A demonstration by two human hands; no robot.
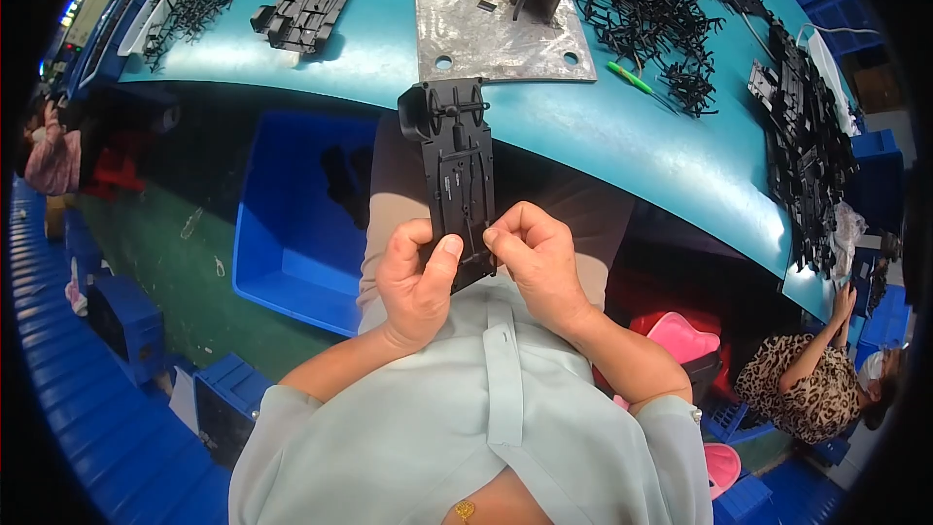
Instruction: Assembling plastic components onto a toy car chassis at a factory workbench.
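Note:
My left hand [420,277] is closed around the lower left edge of a long black plastic chassis plate [457,170], its thumb lying on the face. Molded ribs and slots cover the plate, which is held tilted over my lap with its far end by the table's edge. My right hand [536,258] is pinched at the plate's lower right edge, thumb against forefinger; whatever sits between these fingertips is too small to make out. On the table to the far left rests a similar group of black chassis plates [316,0].
A metal base plate [486,39] with an upright post stands on the teal table [622,136]. Right of it lie a heap of thin black parts [646,15] and a green screwdriver [632,78]. More chassis pieces [802,156] pile up at right. A blue bin [301,224] sits below; a co-worker [802,379] is at right.

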